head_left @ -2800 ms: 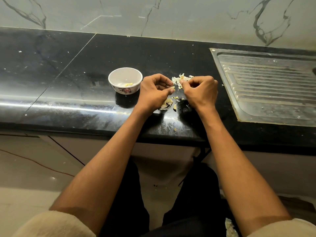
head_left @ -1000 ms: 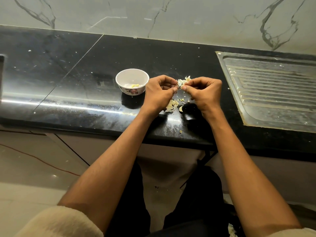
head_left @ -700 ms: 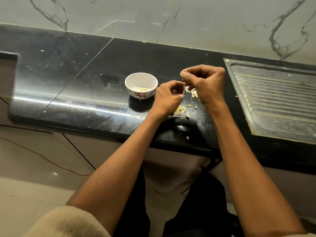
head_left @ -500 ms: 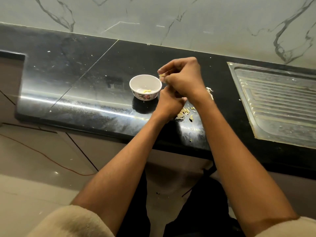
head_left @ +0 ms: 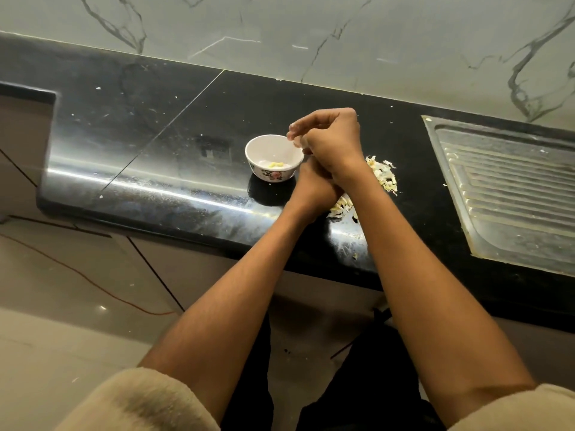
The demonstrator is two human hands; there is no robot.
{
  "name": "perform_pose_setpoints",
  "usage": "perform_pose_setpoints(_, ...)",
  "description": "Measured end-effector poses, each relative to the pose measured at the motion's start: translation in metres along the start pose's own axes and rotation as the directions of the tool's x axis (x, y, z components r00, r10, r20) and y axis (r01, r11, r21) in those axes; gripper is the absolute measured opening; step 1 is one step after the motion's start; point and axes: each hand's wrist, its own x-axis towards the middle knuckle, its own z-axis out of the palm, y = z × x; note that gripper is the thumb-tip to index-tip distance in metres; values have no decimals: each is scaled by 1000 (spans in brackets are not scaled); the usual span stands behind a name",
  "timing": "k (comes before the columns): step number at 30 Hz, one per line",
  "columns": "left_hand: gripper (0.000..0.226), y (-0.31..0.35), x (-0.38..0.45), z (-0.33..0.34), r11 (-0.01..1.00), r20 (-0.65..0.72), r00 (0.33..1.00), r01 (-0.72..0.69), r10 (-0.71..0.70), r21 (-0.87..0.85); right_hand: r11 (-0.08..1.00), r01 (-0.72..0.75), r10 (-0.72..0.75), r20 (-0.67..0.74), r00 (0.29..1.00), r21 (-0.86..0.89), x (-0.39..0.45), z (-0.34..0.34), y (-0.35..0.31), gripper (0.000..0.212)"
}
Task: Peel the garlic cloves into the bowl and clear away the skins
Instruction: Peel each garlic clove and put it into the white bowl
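A small white bowl (head_left: 273,157) with a flower print stands on the black counter (head_left: 186,135), with a few yellowish peeled garlic pieces (head_left: 277,164) in its bottom. My right hand (head_left: 329,141) hovers over the bowl's right rim, fingers curled. Its fingertips pinch what looks like a small pale garlic clove (head_left: 297,140). My left hand (head_left: 311,185) lies on the counter just right of the bowl, under my right wrist, and its fingers are hidden. Garlic skins (head_left: 384,174) are heaped to the right of my hands, with more skins (head_left: 340,208) below them.
A steel sink drainboard (head_left: 510,188) is set into the counter at the right. A marble wall (head_left: 311,35) backs the counter. The counter's front edge runs just below my wrists. An orange cable (head_left: 93,287) crosses the floor at the left.
My right hand left the skin pile and swung left across my left hand to the bowl's rim, carrying the clove. My left hand stayed on the counter. The view shifted left.
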Motion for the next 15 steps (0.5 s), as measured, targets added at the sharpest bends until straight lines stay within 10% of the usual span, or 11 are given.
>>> perform_pose_setpoints(8, 45, -7, 5, -2, 999, 95, 995, 18, -14, -44, 999, 10, 2, -286, 958, 39, -18, -45, 40, 27)
perform_pose_setpoints(15, 56, 0, 7, -2, 981, 67, 997, 47, -35, -187, 958, 67, -107, -131, 986, -278, -64, -75, 83, 27)
